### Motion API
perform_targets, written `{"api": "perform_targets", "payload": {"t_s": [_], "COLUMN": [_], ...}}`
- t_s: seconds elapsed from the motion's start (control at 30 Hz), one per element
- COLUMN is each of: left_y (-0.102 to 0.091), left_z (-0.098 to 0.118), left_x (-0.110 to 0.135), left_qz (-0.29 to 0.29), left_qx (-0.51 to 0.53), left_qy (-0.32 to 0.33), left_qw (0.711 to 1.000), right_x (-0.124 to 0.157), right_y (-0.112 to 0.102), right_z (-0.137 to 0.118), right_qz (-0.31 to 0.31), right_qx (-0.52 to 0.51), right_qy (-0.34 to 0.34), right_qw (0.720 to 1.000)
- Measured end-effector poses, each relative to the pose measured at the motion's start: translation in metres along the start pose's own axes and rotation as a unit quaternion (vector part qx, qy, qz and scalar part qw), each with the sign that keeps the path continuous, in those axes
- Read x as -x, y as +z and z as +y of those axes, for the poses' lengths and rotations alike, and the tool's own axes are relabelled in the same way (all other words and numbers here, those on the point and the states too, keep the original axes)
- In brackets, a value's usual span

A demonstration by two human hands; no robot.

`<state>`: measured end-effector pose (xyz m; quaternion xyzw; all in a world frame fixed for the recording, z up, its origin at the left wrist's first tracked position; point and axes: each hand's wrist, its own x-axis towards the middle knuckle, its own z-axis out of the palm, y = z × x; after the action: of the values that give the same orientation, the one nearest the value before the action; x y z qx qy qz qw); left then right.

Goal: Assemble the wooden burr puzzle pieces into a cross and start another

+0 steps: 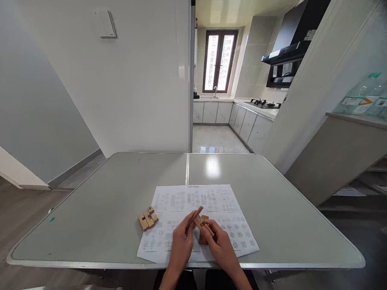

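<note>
Several interlocking wooden puzzle pieces (198, 220) are between my two hands, above a printed sheet. My left hand (182, 237) is closed, pinching a thin wooden piece (198, 211) that slants up to the right. My right hand (221, 245) is closed round a wooden piece at the lower right of the cluster. Fingers hide part of the pieces, so how they fit together cannot be made out. The instruction sheet (163, 239) with rows of small line diagrams lies flat under both hands. Left of it, notched light wooden pieces (148, 218) lie together, touching the sheet's edge.
A grey-green table (99, 217) with a pale metal rim and a centre seam (187, 169) bears everything. A small green bit (51, 219) lies near its left edge. Beyond stand a white wall (145, 88) and a kitchen doorway; bottles (363, 96) stand on a right-hand ledge.
</note>
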<state>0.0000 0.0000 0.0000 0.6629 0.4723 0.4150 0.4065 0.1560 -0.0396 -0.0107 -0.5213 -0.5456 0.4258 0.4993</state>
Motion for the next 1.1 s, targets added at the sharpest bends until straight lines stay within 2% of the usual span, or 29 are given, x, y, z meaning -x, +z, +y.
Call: {"api": "perform_targets", "payload": {"t_s": [0.1,0.23,0.63,0.93,1.1], "left_y": [0.000,0.001,0.002,0.000,0.000], "left_z": [-0.005,-0.011,-0.011,-0.003,-0.001], "left_x": [0.000,0.000,-0.001,-0.001,-0.001], "left_qz": [0.058,0.079,0.052,0.012,0.002], "left_qx": [-0.002,-0.003,0.033,-0.003,0.001], "left_qy": [-0.019,-0.022,-0.004,0.023,0.026], "left_qw": [0.998,0.997,0.998,1.000,1.000], "right_x": [0.000,-0.001,-0.001,0.000,0.000], "right_y": [0.000,0.001,0.001,0.000,-0.001], "right_z": [-0.001,-0.001,0.002,-0.004,-0.004], "right_qz": [-0.002,-0.004,0.002,0.008,-0.009], "right_qx": [0.012,0.007,-0.003,-0.003,-0.016], "right_qy": [-0.008,-0.020,-0.012,-0.010,0.000], "right_qw": [1.000,1.000,1.000,1.000,1.000]}}
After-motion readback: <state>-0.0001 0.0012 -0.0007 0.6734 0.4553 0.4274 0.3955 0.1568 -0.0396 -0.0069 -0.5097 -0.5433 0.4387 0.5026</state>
